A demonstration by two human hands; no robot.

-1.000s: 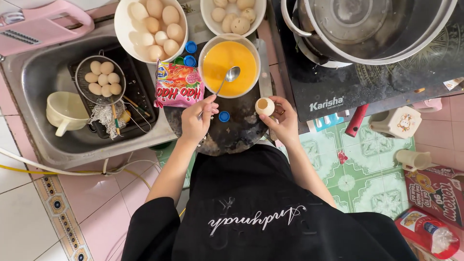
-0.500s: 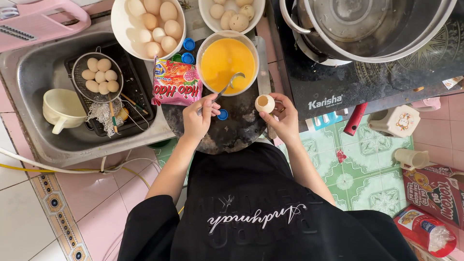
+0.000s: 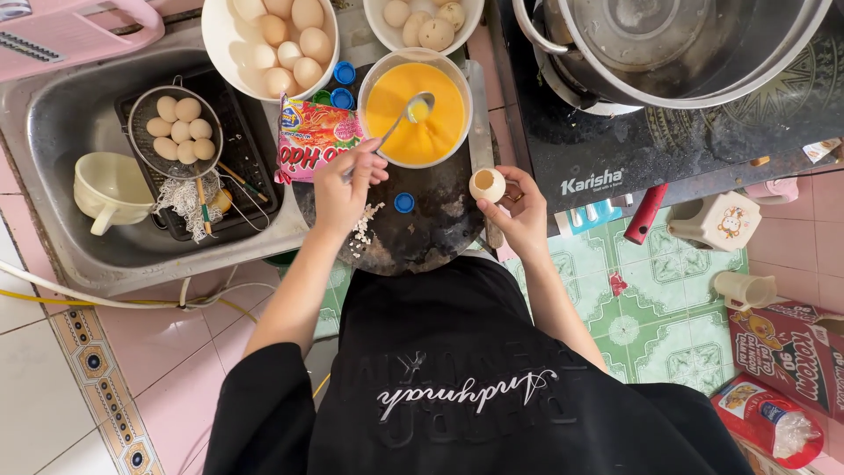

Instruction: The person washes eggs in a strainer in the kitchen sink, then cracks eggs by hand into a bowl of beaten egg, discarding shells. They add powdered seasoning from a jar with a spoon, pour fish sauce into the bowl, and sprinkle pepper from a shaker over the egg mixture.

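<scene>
The left hand (image 3: 345, 183) is pinching the handle of a metal spoon (image 3: 406, 118), fingers curled tight around it, so the lower handle is hidden inside the grip. The spoon's bowl is hanging over the bowl of beaten egg (image 3: 415, 110), carrying a little yellow liquid; whether it is touching the surface is hard to tell. The right hand (image 3: 520, 211) is cupping an eggshell (image 3: 487, 185) with an open top, fingers wrapping its far side, and holding it upright just right of the yellow bowl. What is inside the shell is too small to make out. Both hands are working above a dark round board (image 3: 422, 229), whose near edge is disappearing under the person's black clothing. White shell crumbs (image 3: 362, 230) are lying on it beside the left wrist, with a small blue cap (image 3: 403, 203) between the hands.

A snack packet (image 3: 312, 139) is lying partly tucked under the big bowl of whole eggs (image 3: 268, 44), which is being cut off by the top edge, as is a smaller bowl of pale eggs (image 3: 422, 22). In the sink (image 3: 53, 123), a wire strainer of eggs (image 3: 176, 130) is resting on a dark rack. A large steel pot (image 3: 677, 44) is sitting on the cooktop, also cropped.
</scene>
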